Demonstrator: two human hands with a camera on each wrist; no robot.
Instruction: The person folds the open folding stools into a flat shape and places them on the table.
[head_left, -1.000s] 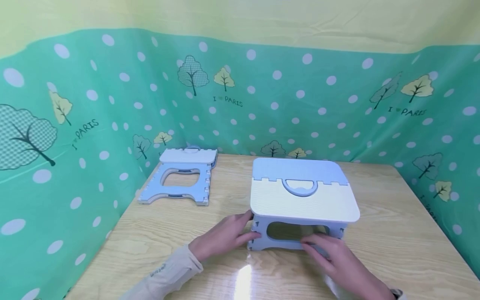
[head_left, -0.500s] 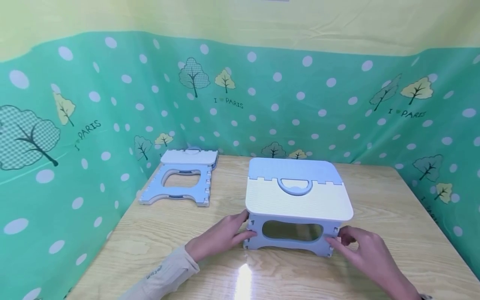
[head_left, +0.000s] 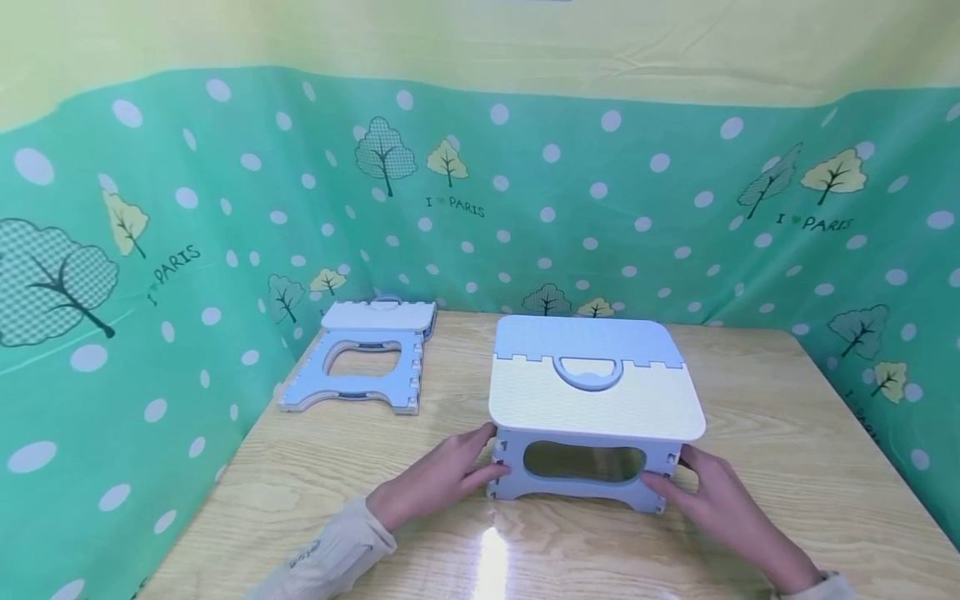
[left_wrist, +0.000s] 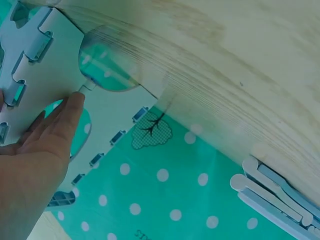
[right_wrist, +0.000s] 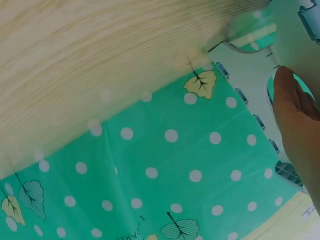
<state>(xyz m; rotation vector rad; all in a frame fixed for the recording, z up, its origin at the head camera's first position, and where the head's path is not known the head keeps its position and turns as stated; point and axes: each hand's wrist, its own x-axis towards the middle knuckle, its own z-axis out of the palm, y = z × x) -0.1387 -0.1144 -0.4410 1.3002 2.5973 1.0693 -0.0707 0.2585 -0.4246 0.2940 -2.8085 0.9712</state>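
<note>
The unfolded stool (head_left: 592, 408), with you seated at its near side. The stool stands upright on the table (head_left: 780, 433), right of centre, its seat uppermost and the carrying handle (head_left: 590, 386) at the seat's middle. Your left hand (head_left: 435, 482) grips the left end of the near leg panel (head_left: 581, 489), the thumb on the near face, the fingers bent round the edge below the seat; in the left wrist view these fingers lie against the left end panel (left_wrist: 52, 60). Your right hand (head_left: 723, 508) grips the right end likewise, thumb in front and fingers behind; part of its fingers is hidden.

Note the change: 1 s ago your right hand was at the lower edge of the near leg panel, left of its present place; it has since passed to the right corner, while your left hand has kept its hold. The stool has shifted slightly left. With 2 opposite ends held, the stool appears steadied and its legs fully spread. The folded stool (head_left: 367, 384) lies flat at far left, well apart from your hands, before the polka-dot cloth (head_left: 555, 225).
</note>
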